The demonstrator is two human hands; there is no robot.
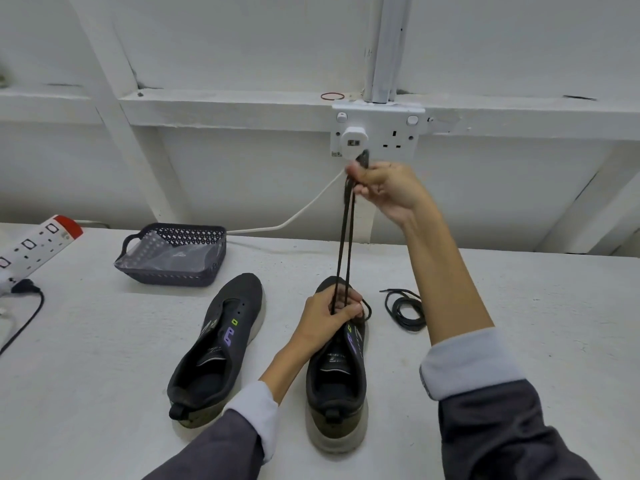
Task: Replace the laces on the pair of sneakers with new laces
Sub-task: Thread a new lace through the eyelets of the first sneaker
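Note:
Two dark sneakers stand on the white table, toes pointing away from me. The left sneaker has no lace in its eyelets. My left hand rests on the front of the right sneaker and pinches two strands of a dark lace low down. Those strands run straight up to my right hand, which grips their upper ends high above the shoe. Another dark lace lies coiled on the table to the right of the right sneaker.
A dark perforated basket holding clear plastic sits behind the left sneaker. A white power strip and a black cable lie at the far left. A wall socket with a plug and white cord is behind.

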